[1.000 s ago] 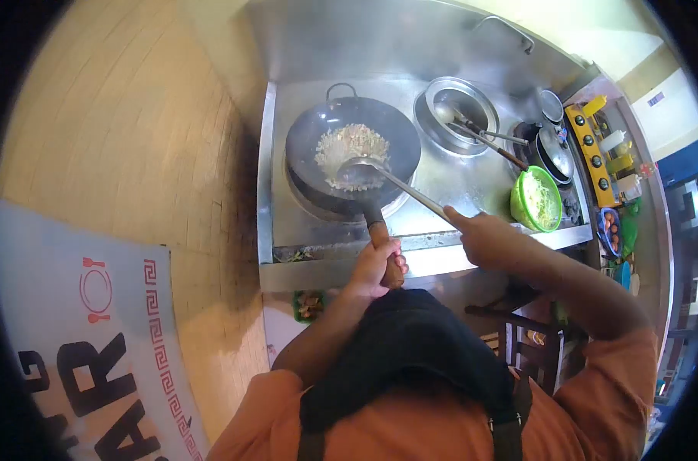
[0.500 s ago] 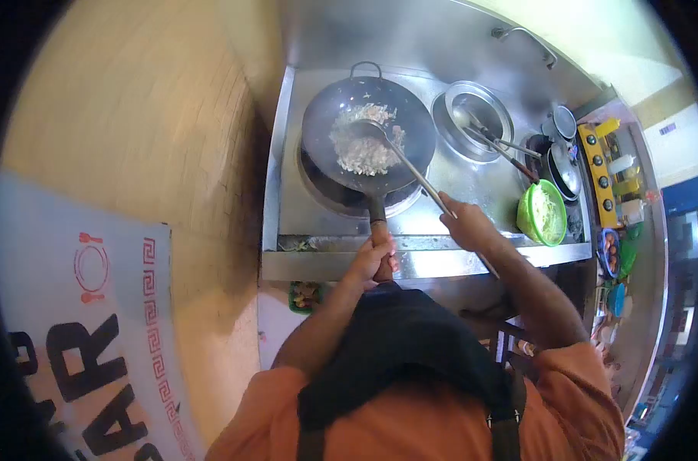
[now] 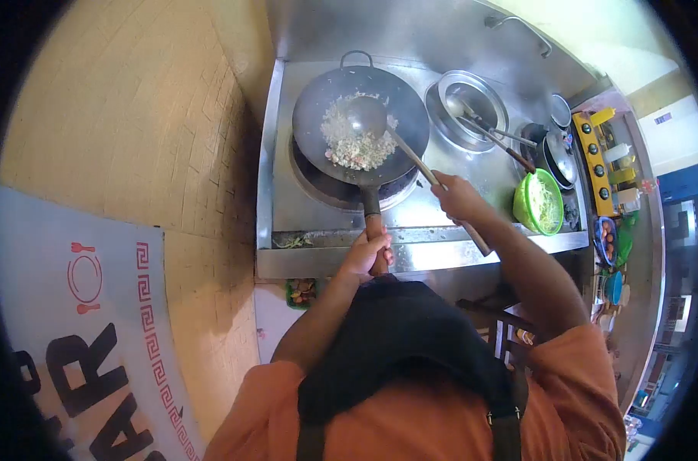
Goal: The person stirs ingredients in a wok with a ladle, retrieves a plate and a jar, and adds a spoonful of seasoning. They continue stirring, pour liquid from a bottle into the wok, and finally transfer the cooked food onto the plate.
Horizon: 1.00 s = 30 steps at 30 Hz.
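My left hand (image 3: pixel 368 254) is closed around the wooden handle of a large dark wok (image 3: pixel 310 115) over the burner. Fried rice (image 3: pixel 360 151), pale with small pink and green bits, lies in the middle of the wok. In my right hand (image 3: pixel 463 197) is the long handle of a ladle (image 3: pixel 366 115), fingers wrapped around it. The ladle's round bowl rests in the rice, its hollow side hidden from me. The handle slants down to the right, past the wok's rim.
Right of the wok, a metal pot (image 3: pixel 472 114) holds ladles. A green bowl (image 3: pixel 522 201) of shredded pale vegetable stands at the stove's right front. Farther right are a yellow condiment rack (image 3: pixel 597 161) and a basket of eggs (image 3: pixel 606 240). A wall (image 3: pixel 172 115) borders the stove's left.
The ladle's bowl has turned over and moved slightly left and up in the wok. The rice is pushed about. The whole view has shifted slightly.
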Available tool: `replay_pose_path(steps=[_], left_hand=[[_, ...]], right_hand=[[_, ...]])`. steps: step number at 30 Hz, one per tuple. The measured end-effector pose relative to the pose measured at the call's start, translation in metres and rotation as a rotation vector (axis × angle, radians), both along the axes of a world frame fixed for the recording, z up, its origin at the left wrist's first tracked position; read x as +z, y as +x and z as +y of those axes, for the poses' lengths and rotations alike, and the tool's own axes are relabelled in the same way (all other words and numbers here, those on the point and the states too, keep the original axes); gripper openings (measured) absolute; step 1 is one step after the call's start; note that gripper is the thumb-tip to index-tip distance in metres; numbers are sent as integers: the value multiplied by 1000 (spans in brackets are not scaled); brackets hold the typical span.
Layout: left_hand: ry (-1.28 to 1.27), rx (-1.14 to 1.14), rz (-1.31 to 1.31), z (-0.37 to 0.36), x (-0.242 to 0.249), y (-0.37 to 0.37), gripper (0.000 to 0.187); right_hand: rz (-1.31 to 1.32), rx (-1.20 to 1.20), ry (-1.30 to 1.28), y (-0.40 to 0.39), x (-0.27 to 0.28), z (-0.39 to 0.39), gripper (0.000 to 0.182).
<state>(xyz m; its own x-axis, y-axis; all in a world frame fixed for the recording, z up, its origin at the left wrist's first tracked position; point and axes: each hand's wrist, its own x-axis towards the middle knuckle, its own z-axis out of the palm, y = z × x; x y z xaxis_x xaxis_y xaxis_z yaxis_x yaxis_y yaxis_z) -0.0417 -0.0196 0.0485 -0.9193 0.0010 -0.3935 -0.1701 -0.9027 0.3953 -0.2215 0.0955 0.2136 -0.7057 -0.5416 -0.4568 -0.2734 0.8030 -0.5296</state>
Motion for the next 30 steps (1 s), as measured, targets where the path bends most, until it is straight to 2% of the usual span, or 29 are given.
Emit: replay_pose_path(steps=[1,2,4,5,6,7,8,9,13,16,18,19,20,22,23,25,27,28,29,30], left_hand=[[13,8,-6,0,0,4,26],[16,4,-13,0,-2,6,26],[37,6,-18,0,-7,2,24],[44,6,-23,0,-9,0,24],[47,21,-7,0,-8,0,24],[44,30,11,0,-7,2,24],[37,25,18,1,-5,2,24],[26,9,-5,0,-4,2,24],[33,2,-13,-3,-8,3,23],[21,20,-9,1,-11,0,18],[-10,2,-6,0,-9,-1,16],[-32,-13,-3,-1,-8,-2,17],[-39,-19,-4,-2,-6,-4,17],[-45,-43,-86,-4,-2,-3,14],[-51,-48,-92,-5,0,-3,14],[-88,-149,-148,-7,5,-4,18],[-112,-142,-149,-8,7,-6,20],[-118,-146,-150,-3,6,-10,22],[-12,-189,-140,1,9,-11,23],[95,-246,-137,-1,13,-13,23]], right_hand=[[-177,-140,-46,0,9,1,38],[-184,-144,-42,2,23,9,38],[-440,-170,-25,7,51,28,39],[-480,-225,53,9,46,36,38],[-487,-227,60,5,17,46,38],[-75,21,7,2,-28,58,39],[351,268,-52,-3,-49,64,40],[309,191,170,3,-29,38,45],[415,158,198,-11,-26,-7,49],[517,189,206,-7,-28,-22,59],[450,337,247,6,-21,-24,63],[521,403,255,19,-19,-15,64],[520,395,249,26,-13,2,64],[420,490,402,41,24,27,63],[414,485,396,38,23,29,63],[453,390,368,22,22,35,49],[455,217,182,-15,-48,11,60],[469,218,-21,-19,-60,1,49],[472,319,-115,-32,-102,-9,37],[250,187,-145,-44,-147,-27,30]])
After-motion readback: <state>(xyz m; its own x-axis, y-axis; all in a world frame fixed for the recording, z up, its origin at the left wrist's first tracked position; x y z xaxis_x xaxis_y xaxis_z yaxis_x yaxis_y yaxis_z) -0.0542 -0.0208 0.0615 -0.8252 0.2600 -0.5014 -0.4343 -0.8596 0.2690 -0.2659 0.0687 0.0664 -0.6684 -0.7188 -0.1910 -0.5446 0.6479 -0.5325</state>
